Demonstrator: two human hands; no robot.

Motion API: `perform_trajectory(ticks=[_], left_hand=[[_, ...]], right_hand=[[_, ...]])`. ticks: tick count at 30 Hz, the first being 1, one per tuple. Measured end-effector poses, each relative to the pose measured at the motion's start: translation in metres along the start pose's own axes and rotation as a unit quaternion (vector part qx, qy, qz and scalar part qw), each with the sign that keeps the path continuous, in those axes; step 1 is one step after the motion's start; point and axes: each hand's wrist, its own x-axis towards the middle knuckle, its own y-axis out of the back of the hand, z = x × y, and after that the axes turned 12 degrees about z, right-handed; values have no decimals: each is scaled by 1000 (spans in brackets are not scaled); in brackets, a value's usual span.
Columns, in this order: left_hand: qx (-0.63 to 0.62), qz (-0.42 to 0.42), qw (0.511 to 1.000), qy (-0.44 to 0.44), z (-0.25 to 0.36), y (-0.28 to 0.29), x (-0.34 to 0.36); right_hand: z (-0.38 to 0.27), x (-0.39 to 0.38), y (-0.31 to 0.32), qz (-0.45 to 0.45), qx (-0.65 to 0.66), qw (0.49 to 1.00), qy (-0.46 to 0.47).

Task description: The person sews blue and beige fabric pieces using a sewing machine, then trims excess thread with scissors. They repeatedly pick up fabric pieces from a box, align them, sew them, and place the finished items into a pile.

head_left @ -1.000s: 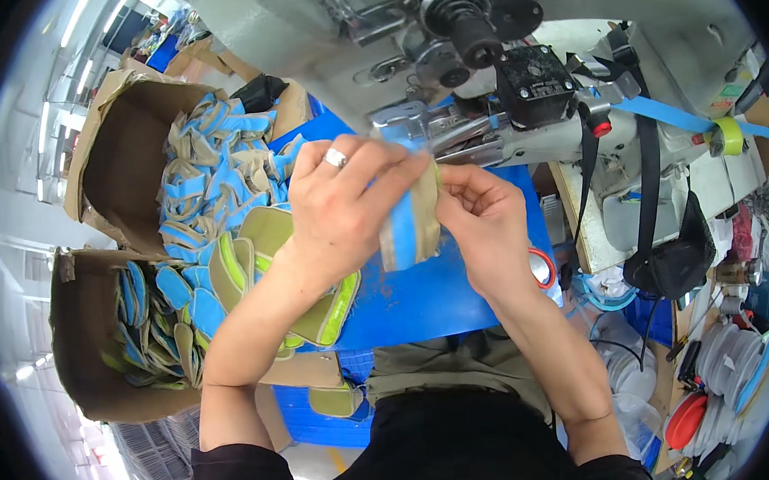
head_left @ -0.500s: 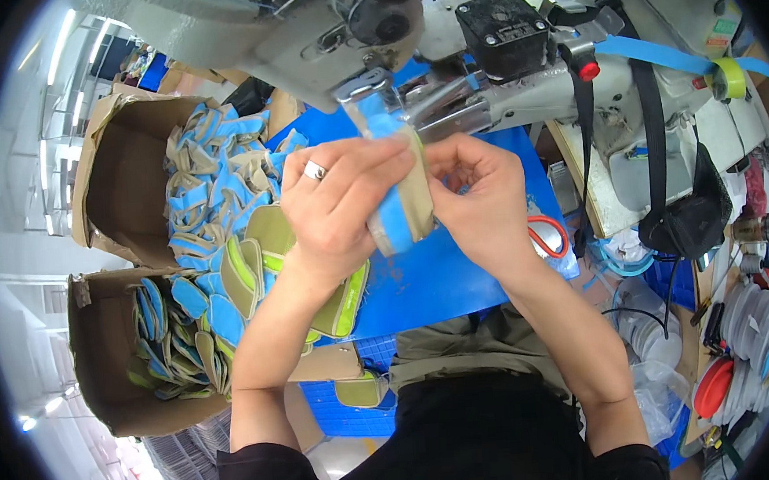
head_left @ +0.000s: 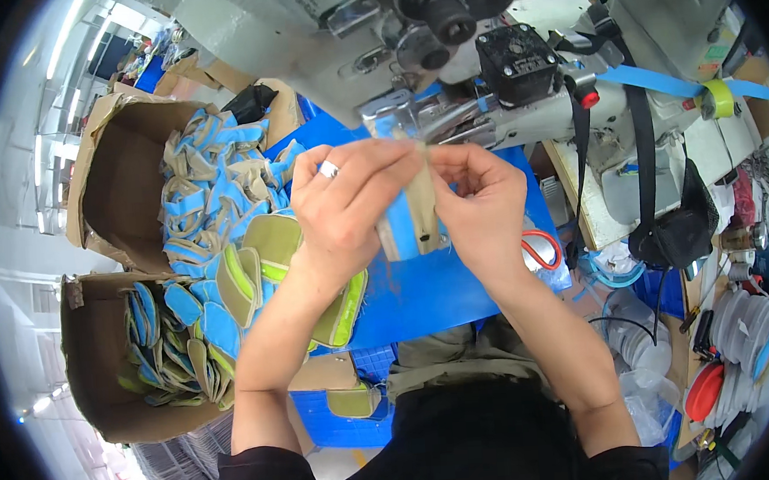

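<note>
Just below the head of an industrial sewing machine (head_left: 469, 103), I hold a beige and blue fabric piece (head_left: 408, 219) between both hands. My left hand (head_left: 346, 194), with a ring on one finger, lies across its left side, fingers closed on it near the upper edge. On the opposite side my right hand (head_left: 480, 194) pinches the beige edge between thumb and fingers. A small dark spot shows low on the piece. Its upper end lies close to the machine's clear guard (head_left: 390, 116); whether it touches the needle area is hidden.
Blue and beige fabric pieces (head_left: 223, 184) pile up at the left beside an upper cardboard box (head_left: 126, 181). Olive and lime pads (head_left: 272, 238) lie by my left forearm. A lower box (head_left: 101, 363) holds more. Red-handled scissors (head_left: 542, 250) rest at right; blue tape (head_left: 648, 80) runs to the machine.
The fabric piece has turned between my hands, its beige edge now facing up more narrowly. My right fingers have closed nearer the left ones. The whole view has shifted slightly.
</note>
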Motion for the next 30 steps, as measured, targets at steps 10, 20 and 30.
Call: perform_trajectory(ticks=[10,20,30], left_hand=[[-189,45,963,188,4,2,-15],[-79,-2,996,-30,1,4,-5],[-15,-55,996,-64,0,3,7]], right_hand=[[13,-12,-2,41,-135,955,260],[23,-11,0,32,-43,990,130],[10,-4,9,-31,46,998,-32]])
